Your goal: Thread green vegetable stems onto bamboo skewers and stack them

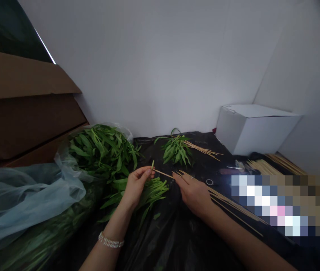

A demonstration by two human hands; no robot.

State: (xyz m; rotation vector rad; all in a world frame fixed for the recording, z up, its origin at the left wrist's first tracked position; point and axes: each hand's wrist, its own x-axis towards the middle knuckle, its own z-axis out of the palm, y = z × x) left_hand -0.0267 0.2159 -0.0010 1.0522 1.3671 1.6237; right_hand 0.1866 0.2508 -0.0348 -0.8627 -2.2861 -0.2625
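My left hand (139, 183) pinches a short green stem (152, 164) between thumb and fingers. One thin wooden stick (163, 173) runs from that stem across to my right hand (195, 194), its tip at the stem; whether it pierces the stem I cannot tell. Several more wooden sticks (235, 206) lie within my right hand's closed fingers and trail back under the forearm. Below my left hand rests a bunch of cut green stems (156, 190) with leaves. Farther back sits a leafy bundle (177, 148) with wooden sticks (202, 147) reaching out to its right.
Black plastic sheeting (160, 248) covers the work surface. At left stand a clear bag full of leafy greens (100, 146), a bluish plastic bag (35, 199) and a cardboard box (21, 124). A white box (258, 128) is at the back right, near piled sticks (267, 169).
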